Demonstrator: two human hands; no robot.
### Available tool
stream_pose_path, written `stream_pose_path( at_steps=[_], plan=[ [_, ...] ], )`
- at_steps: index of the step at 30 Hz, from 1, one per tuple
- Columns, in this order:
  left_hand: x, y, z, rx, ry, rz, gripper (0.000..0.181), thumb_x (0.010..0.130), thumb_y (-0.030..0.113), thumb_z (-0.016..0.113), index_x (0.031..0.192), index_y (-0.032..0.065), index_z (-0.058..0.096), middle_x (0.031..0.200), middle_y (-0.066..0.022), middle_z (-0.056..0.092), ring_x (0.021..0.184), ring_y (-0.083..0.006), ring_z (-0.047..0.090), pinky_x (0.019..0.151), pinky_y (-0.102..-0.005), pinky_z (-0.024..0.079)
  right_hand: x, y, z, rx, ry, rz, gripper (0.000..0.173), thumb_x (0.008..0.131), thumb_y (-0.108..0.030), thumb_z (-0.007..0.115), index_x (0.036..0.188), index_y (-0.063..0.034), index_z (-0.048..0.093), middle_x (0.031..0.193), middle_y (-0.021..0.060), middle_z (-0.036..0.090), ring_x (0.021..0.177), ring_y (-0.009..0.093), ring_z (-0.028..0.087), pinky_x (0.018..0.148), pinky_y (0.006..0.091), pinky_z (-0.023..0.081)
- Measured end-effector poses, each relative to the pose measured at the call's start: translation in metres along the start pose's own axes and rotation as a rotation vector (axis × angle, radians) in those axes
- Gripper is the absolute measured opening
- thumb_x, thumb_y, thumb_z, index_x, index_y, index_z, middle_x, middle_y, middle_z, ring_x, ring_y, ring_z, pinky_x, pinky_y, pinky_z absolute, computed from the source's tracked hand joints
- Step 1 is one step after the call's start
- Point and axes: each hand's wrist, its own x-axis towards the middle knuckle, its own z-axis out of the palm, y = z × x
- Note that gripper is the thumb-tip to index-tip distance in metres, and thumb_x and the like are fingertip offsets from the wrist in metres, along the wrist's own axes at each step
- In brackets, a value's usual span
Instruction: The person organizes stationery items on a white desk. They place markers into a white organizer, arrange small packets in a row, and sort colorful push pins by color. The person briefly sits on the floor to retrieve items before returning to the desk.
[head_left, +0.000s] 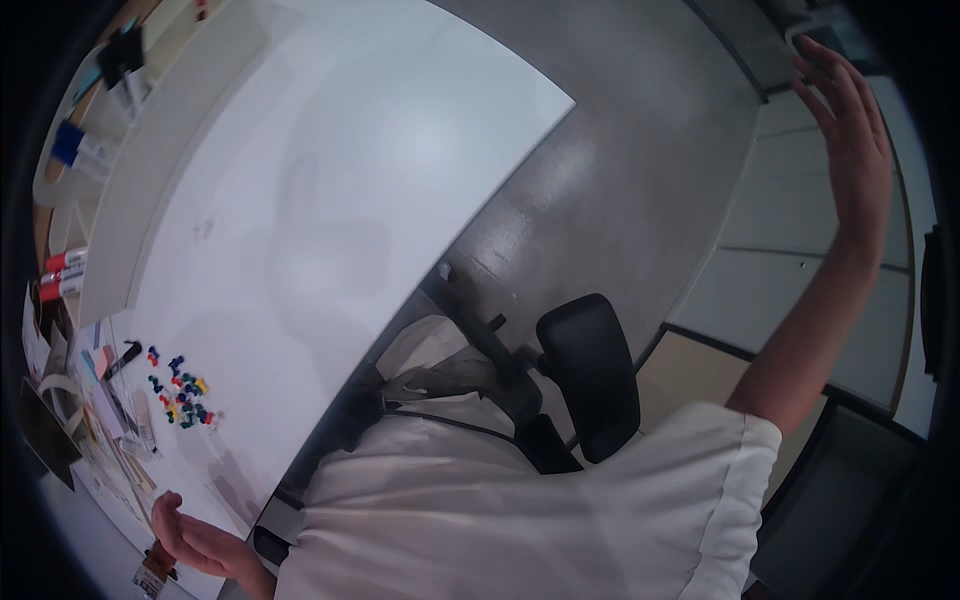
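My right hand (859, 142) is raised at the far upper right with its fingers spread and nothing in it. Behind it stand white cabinets (825, 300). At the lower left, my left hand (199, 538) hovers at the front edge of a white table (420, 150), fingers loosely bent and no object visible in them. Beyond that hand lies a scatter of multicoloured push pins (184, 394). Beside the pins is a small black tool (124, 360), possibly a cutter. Sticky-note strips (105, 397) and a clear tube (142, 420) lie close by.
A white organiser (161, 165) along the table's far side holds red markers (64, 274) and blue-capped markers (79, 150). A black chair armrest (592, 375) stands by my body, right of the table edge. Grey floor (637, 150) shows between table and cabinets.
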Motion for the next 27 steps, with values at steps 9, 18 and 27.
stream_pose_path(
  at_steps=[9, 18, 27],
  plan=[
    [0.092, 0.120, 0.071, 0.056, -0.489, 0.541, 0.053, 0.110, 0.040, 0.039, 0.158, 0.0163, 0.036, 0.160, -0.0200, 0.040, 0.146, -0.0415, 0.044, 0.119, -0.0591, 0.038, -0.222, 0.137, -0.084, -0.289, -0.119, 0.697, 0.062, 0.105, -0.031, 0.066, 0.159, -0.0082, 0.045, 0.135, 0.0157, 0.069, 0.124, 0.025, 0.064, 0.107, 0.0371, 0.049],
    [0.132, 0.196, 0.191, 0.201, -0.624, 0.645, 0.088, 0.100, 0.076, 0.041, 0.168, 0.0202, 0.027, 0.172, -0.0247, 0.022, 0.157, -0.0490, 0.025, 0.124, -0.0647, 0.023, -0.377, 0.297, 0.020, -0.286, -0.203, 0.936, 0.081, 0.100, -0.036, 0.072, 0.165, -0.0116, 0.031, 0.173, 0.0189, 0.023, 0.148, 0.038, 0.044, 0.115, 0.0458, 0.044],
    [0.174, 0.249, 0.274, 0.331, -0.506, 0.813, 0.110, 0.085, 0.092, 0.045, 0.171, 0.0295, 0.013, 0.175, -0.0211, 0.012, 0.160, -0.0474, 0.015, 0.125, -0.0706, 0.014, -0.518, 0.413, 0.231, -0.357, -0.097, 0.912, 0.096, 0.093, -0.035, 0.080, 0.165, -0.0043, 0.025, 0.171, 0.0336, 0.007, 0.154, 0.050, 0.028, 0.124, 0.0513, 0.033]
  ],
)
